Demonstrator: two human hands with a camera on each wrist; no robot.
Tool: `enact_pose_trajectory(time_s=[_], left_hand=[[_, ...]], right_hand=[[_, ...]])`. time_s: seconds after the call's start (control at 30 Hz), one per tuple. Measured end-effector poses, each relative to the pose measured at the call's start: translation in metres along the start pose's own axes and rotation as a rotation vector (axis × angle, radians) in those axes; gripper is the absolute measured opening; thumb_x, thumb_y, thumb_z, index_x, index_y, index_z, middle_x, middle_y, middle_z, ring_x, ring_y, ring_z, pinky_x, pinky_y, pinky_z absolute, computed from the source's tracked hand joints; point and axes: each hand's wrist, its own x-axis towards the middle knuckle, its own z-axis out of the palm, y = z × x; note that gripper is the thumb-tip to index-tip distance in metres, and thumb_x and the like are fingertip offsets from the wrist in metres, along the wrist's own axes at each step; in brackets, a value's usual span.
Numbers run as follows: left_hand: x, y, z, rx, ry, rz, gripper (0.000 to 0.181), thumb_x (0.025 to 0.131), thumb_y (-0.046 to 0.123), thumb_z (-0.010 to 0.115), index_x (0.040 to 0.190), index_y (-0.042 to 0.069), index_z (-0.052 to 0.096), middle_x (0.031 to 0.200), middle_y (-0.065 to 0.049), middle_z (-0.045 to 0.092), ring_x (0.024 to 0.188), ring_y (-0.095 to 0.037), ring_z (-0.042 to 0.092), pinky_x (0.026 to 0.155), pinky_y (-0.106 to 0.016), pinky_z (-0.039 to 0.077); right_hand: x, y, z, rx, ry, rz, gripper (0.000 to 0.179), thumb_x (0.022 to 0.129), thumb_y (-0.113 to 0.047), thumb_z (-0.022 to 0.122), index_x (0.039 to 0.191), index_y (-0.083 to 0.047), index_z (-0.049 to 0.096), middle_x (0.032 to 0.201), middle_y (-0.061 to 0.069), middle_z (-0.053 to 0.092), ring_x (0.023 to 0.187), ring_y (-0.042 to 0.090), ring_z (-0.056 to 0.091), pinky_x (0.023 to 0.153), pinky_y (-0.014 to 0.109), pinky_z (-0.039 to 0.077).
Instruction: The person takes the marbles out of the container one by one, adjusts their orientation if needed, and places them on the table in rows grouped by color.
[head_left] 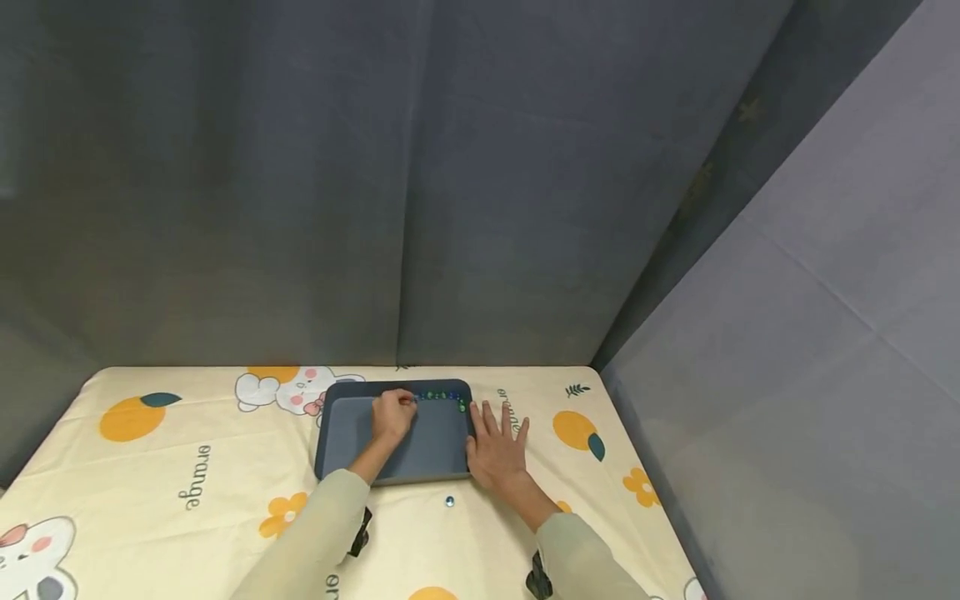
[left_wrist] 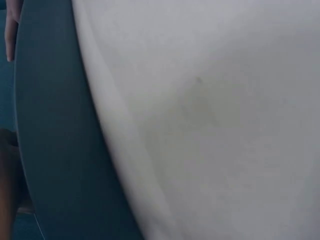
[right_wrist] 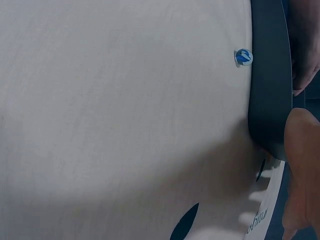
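A dark grey tray sits on the patterned tablecloth. Small blue and green marbles line its far inner wall and bend round the far right corner. Over the tray, my left hand has its fingers curled, fingertips pinching at the left end of this row, at a blue marble mostly hidden by them. My right hand is spread with straight fingers on the tray's right edge and the cloth beside it. In front of the tray lies a single clear-and-blue marble, outside its near wall.
The cream tablecloth carries printed oranges, flowers and rabbits. A dark grey curtain stands behind the table, and a lighter grey panel runs along the right side.
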Motion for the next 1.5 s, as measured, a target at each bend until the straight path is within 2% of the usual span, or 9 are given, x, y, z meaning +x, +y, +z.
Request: enact_pose_trajectory(time_s=[0.23, 0.37, 0.5, 0.67, 0.83, 1.13, 1.37, 1.5], left_hand=[[-0.014, 0.004, -0.012, -0.046, -0.065, 0.052, 0.009, 0.084, 0.002, 0.074, 0.092, 0.000, 0.077, 0.078, -0.005, 0.072, 0.069, -0.020, 0.068, 0.067, -0.041, 0.056], [-0.024, 0.012, -0.021, -0.063, -0.088, 0.097, 0.011, 0.082, 0.001, 0.074, 0.093, 0.000, 0.077, 0.077, -0.003, 0.072, 0.069, -0.018, 0.068, 0.067, -0.038, 0.057], [-0.037, 0.020, -0.029, -0.097, -0.138, 0.121, 0.012, 0.082, 0.001, 0.075, 0.094, 0.001, 0.077, 0.078, -0.001, 0.073, 0.070, -0.016, 0.069, 0.067, -0.034, 0.057], [-0.053, 0.026, -0.036, -0.191, -0.220, 0.098, 0.011, 0.085, 0.002, 0.074, 0.096, 0.001, 0.077, 0.082, -0.001, 0.073, 0.075, -0.016, 0.069, 0.069, -0.033, 0.057], [-0.066, 0.028, -0.043, -0.258, -0.266, 0.070, 0.011, 0.086, 0.003, 0.075, 0.097, 0.000, 0.076, 0.084, -0.001, 0.073, 0.076, -0.016, 0.070, 0.070, -0.032, 0.057], [-0.088, 0.025, -0.055, -0.248, -0.294, 0.088, 0.009, 0.085, 0.006, 0.076, 0.094, 0.005, 0.076, 0.082, 0.002, 0.073, 0.074, -0.012, 0.068, 0.066, -0.026, 0.055], [-0.110, 0.024, -0.059, -0.218, -0.332, 0.159, 0.009, 0.085, 0.006, 0.077, 0.094, 0.006, 0.077, 0.083, 0.006, 0.073, 0.075, -0.007, 0.069, 0.068, -0.023, 0.056], [-0.122, 0.025, -0.058, -0.229, -0.376, 0.180, 0.009, 0.087, 0.005, 0.075, 0.096, 0.004, 0.076, 0.084, 0.004, 0.073, 0.076, -0.007, 0.069, 0.068, -0.023, 0.056]], right_hand=[[0.001, 0.003, 0.003, 0.004, 0.016, 0.002, 0.061, 0.105, -0.040, 0.035, 0.161, -0.021, 0.019, 0.164, 0.007, 0.023, 0.149, 0.042, 0.011, 0.111, 0.072, 0.003], [0.000, 0.000, 0.000, 0.005, 0.006, 0.004, 0.061, 0.105, -0.039, 0.035, 0.161, -0.022, 0.019, 0.164, 0.006, 0.023, 0.149, 0.041, 0.012, 0.111, 0.072, 0.005], [0.000, -0.001, -0.002, 0.010, -0.002, 0.008, 0.061, 0.105, -0.039, 0.036, 0.161, -0.022, 0.020, 0.163, 0.006, 0.023, 0.149, 0.041, 0.012, 0.111, 0.071, 0.006], [-0.001, 0.001, 0.000, -0.007, -0.001, 0.013, 0.061, 0.105, -0.040, 0.034, 0.161, -0.023, 0.018, 0.164, 0.005, 0.022, 0.149, 0.040, 0.012, 0.111, 0.071, 0.006], [-0.001, 0.000, -0.001, -0.006, -0.008, 0.017, 0.061, 0.105, -0.040, 0.034, 0.161, -0.023, 0.017, 0.164, 0.005, 0.021, 0.149, 0.040, 0.013, 0.112, 0.070, 0.005], [-0.003, -0.003, -0.009, -0.006, -0.026, 0.015, 0.060, 0.106, -0.039, 0.034, 0.161, -0.021, 0.017, 0.164, 0.005, 0.022, 0.149, 0.040, 0.013, 0.111, 0.071, 0.007], [-0.002, -0.003, -0.006, -0.023, -0.014, 0.017, 0.060, 0.106, -0.040, 0.033, 0.161, -0.022, 0.017, 0.164, 0.005, 0.021, 0.149, 0.041, 0.013, 0.111, 0.070, 0.008], [-0.003, -0.003, -0.007, -0.027, -0.024, 0.024, 0.061, 0.106, -0.040, 0.033, 0.161, -0.023, 0.017, 0.164, 0.004, 0.020, 0.149, 0.040, 0.013, 0.111, 0.070, 0.006]])
